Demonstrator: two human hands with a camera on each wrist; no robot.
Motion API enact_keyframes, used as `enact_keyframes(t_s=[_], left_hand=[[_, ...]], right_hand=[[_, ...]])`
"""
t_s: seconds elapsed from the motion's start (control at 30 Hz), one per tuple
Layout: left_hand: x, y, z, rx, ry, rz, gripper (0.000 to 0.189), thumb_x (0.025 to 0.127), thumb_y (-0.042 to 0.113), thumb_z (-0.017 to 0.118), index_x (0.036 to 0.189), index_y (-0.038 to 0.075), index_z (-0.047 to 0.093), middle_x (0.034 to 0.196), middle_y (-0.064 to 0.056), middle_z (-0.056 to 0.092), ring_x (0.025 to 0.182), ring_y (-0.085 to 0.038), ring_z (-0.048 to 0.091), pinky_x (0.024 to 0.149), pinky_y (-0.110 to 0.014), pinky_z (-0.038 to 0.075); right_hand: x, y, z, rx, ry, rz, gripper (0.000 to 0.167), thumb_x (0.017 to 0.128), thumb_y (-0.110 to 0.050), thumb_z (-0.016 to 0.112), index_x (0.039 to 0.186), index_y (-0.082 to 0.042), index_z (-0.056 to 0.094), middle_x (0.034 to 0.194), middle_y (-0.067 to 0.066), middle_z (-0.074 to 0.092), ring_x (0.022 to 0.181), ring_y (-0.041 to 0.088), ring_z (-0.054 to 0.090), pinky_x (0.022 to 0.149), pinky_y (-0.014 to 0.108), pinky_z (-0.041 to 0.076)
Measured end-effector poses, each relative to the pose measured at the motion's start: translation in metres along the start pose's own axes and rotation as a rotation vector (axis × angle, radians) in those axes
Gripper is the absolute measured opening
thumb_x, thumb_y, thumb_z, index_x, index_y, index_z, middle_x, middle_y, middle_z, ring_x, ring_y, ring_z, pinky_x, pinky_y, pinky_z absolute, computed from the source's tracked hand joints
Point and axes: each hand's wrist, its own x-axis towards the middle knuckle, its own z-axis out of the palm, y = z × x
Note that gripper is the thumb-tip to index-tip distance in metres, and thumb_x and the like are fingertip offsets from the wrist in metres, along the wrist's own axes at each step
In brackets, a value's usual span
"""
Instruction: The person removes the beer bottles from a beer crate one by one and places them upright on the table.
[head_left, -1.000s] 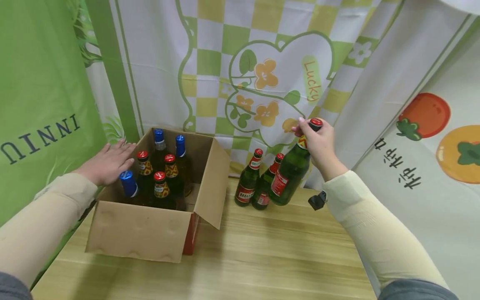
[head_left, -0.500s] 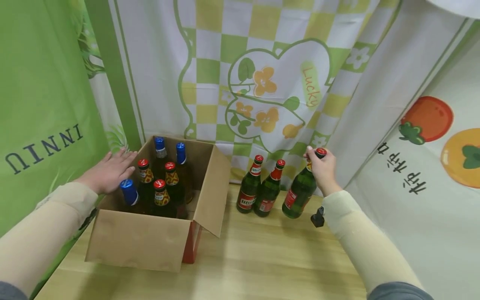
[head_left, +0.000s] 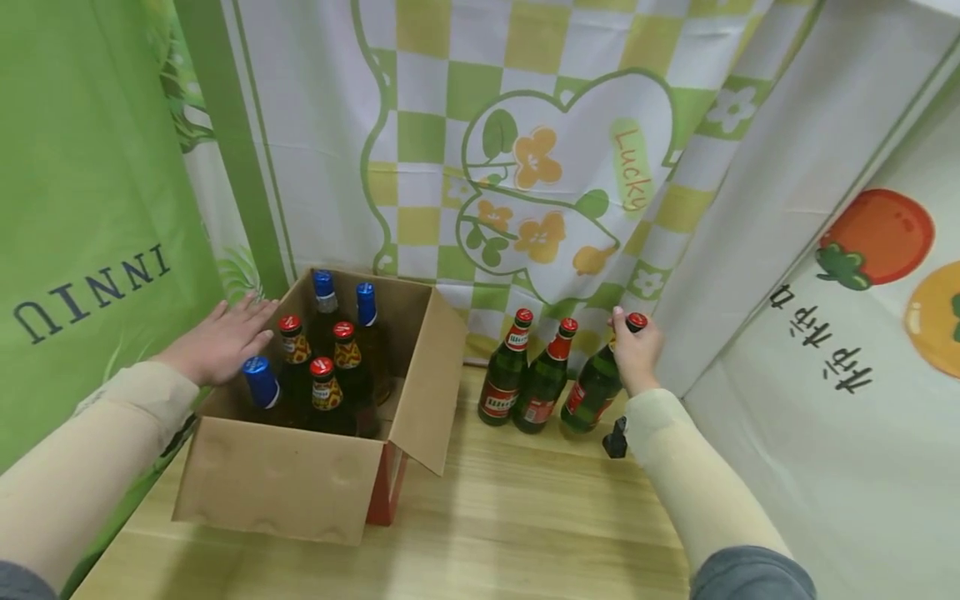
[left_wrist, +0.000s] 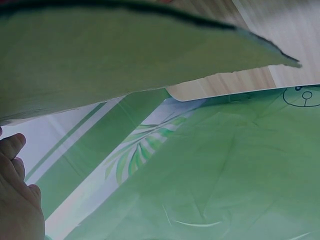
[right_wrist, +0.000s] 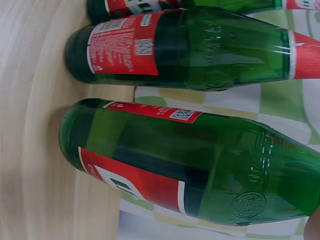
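Since a second ago you've brought the red-capped green glass bottle (head_left: 597,383) down from mid-air; its base now appears to rest on the wooden table (head_left: 525,517), just beside the middle bottle (head_left: 542,385) (a slim gap shows up close). Your right hand (head_left: 639,357) still grips its neck, so the placing looks nearly finished but unreleased, while your left hand (head_left: 222,340) lies straight-fingered at the cardboard box's (head_left: 277,479) edge.

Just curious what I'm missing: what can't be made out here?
Head view: lower parts of most boxed bottles, hidden by the box.
Head view: part of the held bottle, behind the right hand.
Right wrist view: that bottle's cap, cut off by right edge.
Left wrist view: part of left hand, past left edge.
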Motion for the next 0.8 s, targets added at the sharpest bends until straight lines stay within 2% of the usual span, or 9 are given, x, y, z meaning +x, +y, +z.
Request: enact_keyframes(t_s=[0.03, 0.17, 0.2, 0.37, 0.43, 0.57, 0.63, 0.67, 0.8], left_hand=[[0.000, -0.001, 0.001, -0.002, 0.003, 0.000, 0.061, 0.114, 0.029, 0.031, 0.156, -0.014, 0.025, 0.160, -0.038, 0.021, 0.150, -0.056, 0.009, 0.119, -0.069, 0.003], [0.001, -0.001, 0.003, -0.011, 0.022, 0.007, 0.061, 0.113, 0.029, 0.034, 0.156, -0.014, 0.028, 0.160, -0.037, 0.023, 0.150, -0.056, 0.011, 0.119, -0.070, 0.005], [0.001, -0.003, 0.005, -0.015, 0.028, 0.010, 0.061, 0.113, 0.030, 0.034, 0.156, -0.013, 0.028, 0.160, -0.037, 0.024, 0.150, -0.056, 0.011, 0.119, -0.070, 0.005], [0.001, -0.009, 0.007, -0.017, 0.048, 0.027, 0.066, 0.114, 0.038, 0.029, 0.156, -0.012, 0.028, 0.160, -0.037, 0.025, 0.150, -0.055, 0.010, 0.120, -0.069, 0.004], [0.001, -0.010, 0.006, -0.009, 0.048, 0.025, 0.066, 0.114, 0.038, 0.029, 0.156, -0.013, 0.027, 0.160, -0.037, 0.024, 0.150, -0.055, 0.010, 0.119, -0.069, 0.003], [0.001, -0.007, 0.003, 0.001, 0.028, 0.007, 0.063, 0.114, 0.034, 0.032, 0.156, -0.013, 0.027, 0.160, -0.037, 0.023, 0.150, -0.056, 0.009, 0.119, -0.069, 0.004], [0.001, -0.004, 0.001, 0.007, 0.013, -0.001, 0.061, 0.113, 0.030, 0.033, 0.156, -0.014, 0.027, 0.160, -0.038, 0.023, 0.150, -0.056, 0.009, 0.119, -0.069, 0.004], [0.001, -0.002, 0.000, 0.007, 0.005, -0.004, 0.061, 0.113, 0.029, 0.034, 0.156, -0.014, 0.027, 0.160, -0.038, 0.022, 0.150, -0.056, 0.009, 0.119, -0.069, 0.004], [-0.001, 0.003, -0.004, 0.024, -0.021, -0.015, 0.059, 0.113, 0.025, 0.034, 0.155, -0.015, 0.026, 0.160, -0.038, 0.022, 0.150, -0.056, 0.009, 0.119, -0.069, 0.005]], right_hand=[[-0.001, 0.002, 0.001, -0.008, 0.001, -0.002, 0.028, 0.102, -0.017, 0.067, 0.093, 0.009, 0.071, 0.083, 0.016, 0.074, 0.067, 0.006, 0.059, 0.063, 0.017, 0.043], [-0.005, 0.011, 0.002, -0.046, -0.011, 0.014, 0.029, 0.103, -0.017, 0.067, 0.092, 0.010, 0.072, 0.071, -0.007, 0.066, 0.060, 0.001, 0.051, 0.061, 0.018, 0.041], [-0.006, 0.013, 0.002, -0.061, -0.014, 0.016, 0.029, 0.103, -0.017, 0.067, 0.093, 0.011, 0.072, 0.070, -0.007, 0.065, 0.059, 0.000, 0.050, 0.061, 0.019, 0.041], [-0.008, 0.021, 0.005, -0.101, -0.015, 0.016, 0.029, 0.103, -0.017, 0.067, 0.094, 0.010, 0.072, 0.082, 0.016, 0.071, 0.060, 0.000, 0.050, 0.062, 0.019, 0.041], [-0.009, 0.022, 0.007, -0.095, -0.013, 0.013, 0.029, 0.102, -0.018, 0.067, 0.094, 0.009, 0.073, 0.080, 0.014, 0.070, 0.059, -0.002, 0.050, 0.060, 0.017, 0.041], [-0.011, 0.025, 0.009, -0.045, -0.033, 0.024, 0.029, 0.102, -0.016, 0.067, 0.093, 0.010, 0.072, 0.065, -0.008, 0.060, 0.052, -0.003, 0.050, 0.055, 0.016, 0.043], [-0.012, 0.027, 0.009, -0.022, -0.045, 0.037, 0.028, 0.103, -0.016, 0.066, 0.095, 0.011, 0.071, 0.064, -0.011, 0.058, 0.051, -0.002, 0.050, 0.055, 0.015, 0.043], [-0.013, 0.028, 0.010, -0.021, -0.046, 0.046, 0.028, 0.103, -0.017, 0.066, 0.095, 0.010, 0.071, 0.066, -0.010, 0.060, 0.052, -0.002, 0.050, 0.055, 0.015, 0.044], [-0.015, 0.033, 0.012, -0.067, -0.048, 0.047, 0.028, 0.103, -0.020, 0.066, 0.098, 0.007, 0.072, 0.083, 0.010, 0.069, 0.061, -0.001, 0.052, 0.061, 0.017, 0.044]])
